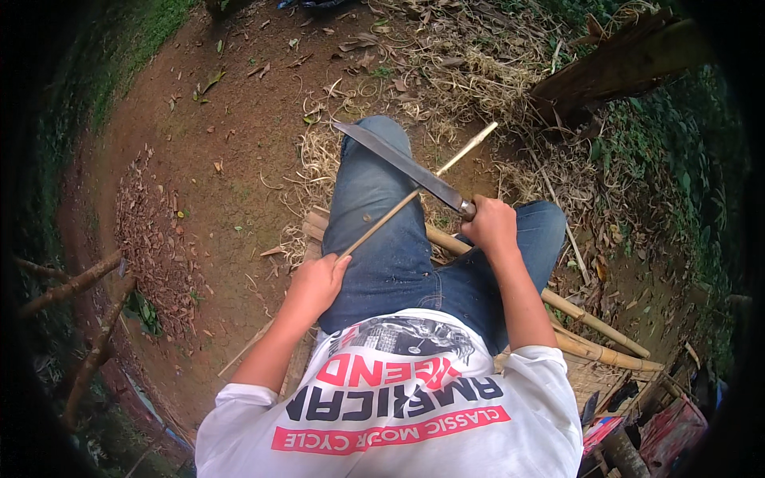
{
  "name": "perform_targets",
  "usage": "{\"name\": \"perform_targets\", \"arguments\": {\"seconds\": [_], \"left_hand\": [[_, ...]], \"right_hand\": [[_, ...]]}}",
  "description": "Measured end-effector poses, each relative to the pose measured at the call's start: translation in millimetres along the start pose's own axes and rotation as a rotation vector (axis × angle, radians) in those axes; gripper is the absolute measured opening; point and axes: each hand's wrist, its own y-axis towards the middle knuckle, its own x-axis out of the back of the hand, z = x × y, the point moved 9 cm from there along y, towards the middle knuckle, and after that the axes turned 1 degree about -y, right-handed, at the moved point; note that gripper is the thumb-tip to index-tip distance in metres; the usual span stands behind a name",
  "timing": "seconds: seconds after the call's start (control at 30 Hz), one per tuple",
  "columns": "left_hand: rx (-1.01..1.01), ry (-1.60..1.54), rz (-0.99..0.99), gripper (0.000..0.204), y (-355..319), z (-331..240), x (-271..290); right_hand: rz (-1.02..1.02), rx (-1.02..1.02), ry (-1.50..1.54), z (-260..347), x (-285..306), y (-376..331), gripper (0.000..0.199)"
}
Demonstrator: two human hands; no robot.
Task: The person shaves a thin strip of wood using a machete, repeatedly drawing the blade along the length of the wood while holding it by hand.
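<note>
Our left hand (317, 280) gripped the thin, light, springy bamboo strip (414, 195) at its near end, while our right hand (490, 225) clenched the heavy knife (402, 163) by its handle.

The person wears a white short-sleeved T-shirt (398, 414) with 2 rolled-up sleeves, printed on the chest with bold black and red lettering, a red banner stripe and a dark grey graphic above it. Below it come blue denim jeans (390, 231), faded paler over the knees. Both forearms are bare, with no watch or glove.
</note>
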Motion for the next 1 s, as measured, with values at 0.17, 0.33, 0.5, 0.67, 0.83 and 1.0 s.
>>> {"name": "perform_targets", "arguments": {"seconds": [0.17, 0.33, 0.5, 0.67, 0.83, 1.0], "left_hand": [[-0.035, -0.039, -0.044, 0.046, 6.8, -5.0, -5.9], [0.012, -0.071, 0.018, 0.047, 4.9, 2.1, -4.2], [-0.052, -0.003, 0.013, 0.048, 13.5, -11.6, -3.3], [-0.058, -0.020, -0.013, 0.049, 19.2, -9.0, -11.3], [-0.016, -0.051, -0.019, 0.048, 13.9, 2.3, -6.4], [-0.087, 0.010, -0.053, 0.045, 23.6, -11.3, -8.6]], "right_hand": [[0.003, 0.046, 0.155, 48.5, 7.5, -17.5, 0.017], [0.007, 0.130, 0.026, 44.1, 1.1, -10.5, 0.023], [-0.050, -0.133, 0.046, -22.5, 8.3, 2.0, 0.016], [-0.025, 0.105, 0.128, 58.3, -3.5, -20.1, 0.023], [-0.097, -0.003, -0.003, -16.2, 5.2, 7.4, 0.023], [-0.109, -0.089, 0.024, -12.8, 19.2, -1.9, 0.017]]}}
